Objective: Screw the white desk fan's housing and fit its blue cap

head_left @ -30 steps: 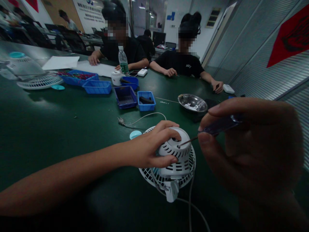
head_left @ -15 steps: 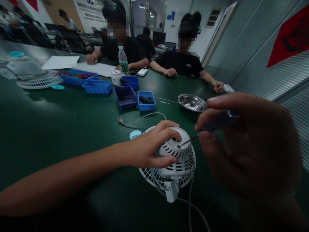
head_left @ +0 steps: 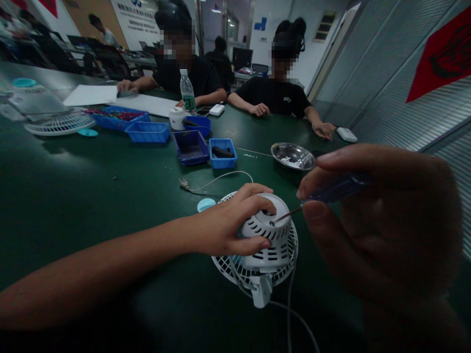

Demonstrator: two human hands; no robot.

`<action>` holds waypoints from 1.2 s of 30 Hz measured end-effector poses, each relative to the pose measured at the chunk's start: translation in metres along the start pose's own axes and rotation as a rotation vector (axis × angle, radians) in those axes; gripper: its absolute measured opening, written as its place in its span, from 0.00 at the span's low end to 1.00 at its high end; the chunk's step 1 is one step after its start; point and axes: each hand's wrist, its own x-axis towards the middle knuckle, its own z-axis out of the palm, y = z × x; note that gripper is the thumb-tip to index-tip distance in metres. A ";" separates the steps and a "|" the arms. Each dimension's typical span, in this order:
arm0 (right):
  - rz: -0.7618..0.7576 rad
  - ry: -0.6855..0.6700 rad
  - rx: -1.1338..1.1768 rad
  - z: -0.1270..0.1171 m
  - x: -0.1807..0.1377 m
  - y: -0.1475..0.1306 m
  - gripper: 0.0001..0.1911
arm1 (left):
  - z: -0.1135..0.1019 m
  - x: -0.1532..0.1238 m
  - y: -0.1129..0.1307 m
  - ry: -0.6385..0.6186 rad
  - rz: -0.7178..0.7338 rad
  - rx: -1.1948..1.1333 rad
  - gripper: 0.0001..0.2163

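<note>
In the head view, clasping a white fan motor housing [head_left: 281, 233], atop its grille [head_left: 295, 248] at lower centre, with the left hand [head_left: 235, 223] partly open and curved over it; pinching a screwdriver [head_left: 333, 190] in the right hand [head_left: 390, 215] at right of frame, fingers closed, tip [head_left: 275, 221] at the housing.

In dim light, a green worktop [head_left: 84, 191] is stretching away, catching gray sheen at its far left. A slatted gray wall [head_left: 408, 105] is lining the right, a red panel [head_left: 441, 59] showing against it. Behind, black chairs [head_left: 61, 55] are standing, and a white wall [head_left: 264, 48] is flanking glass panes [head_left: 212, 28].
</note>
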 end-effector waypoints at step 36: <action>0.016 -0.055 0.013 -0.002 0.001 0.000 0.24 | -0.001 -0.001 0.000 -0.013 0.006 0.012 0.22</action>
